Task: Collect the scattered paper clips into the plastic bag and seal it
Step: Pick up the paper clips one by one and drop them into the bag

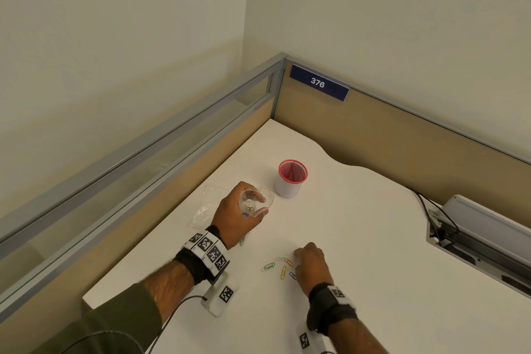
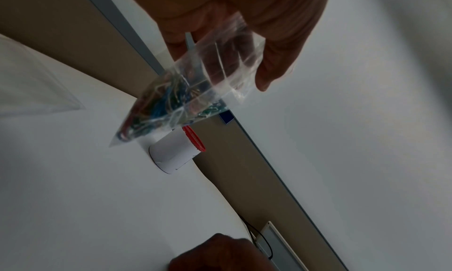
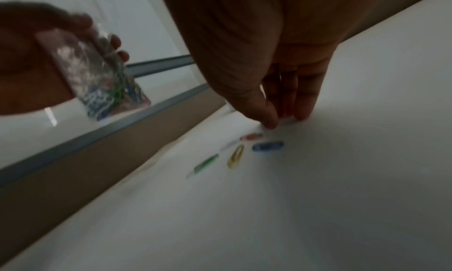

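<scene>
My left hand (image 1: 244, 210) grips a clear plastic bag (image 1: 256, 200) above the table, mouth up and held wide. Several coloured paper clips (image 2: 159, 109) lie bunched in the bag's bottom corner. Loose clips sit on the white table (image 1: 359, 224): a green one (image 1: 268, 266), a yellow one (image 1: 283, 272), a red one (image 1: 288, 261), a blue one (image 1: 292, 275) and a pale one beside the red. My right hand (image 1: 297, 253) reaches down just beyond them, straight fingers and thumb tip touching the table by the red clip (image 3: 251, 136). Nothing shows between those fingers.
A white cup with a red rim (image 1: 290, 179) stands behind the left hand. A second, empty clear bag (image 1: 205, 207) lies flat to the left. Partition walls close the far and left sides. A cable tray (image 1: 474, 238) with wires is sunk in at the right.
</scene>
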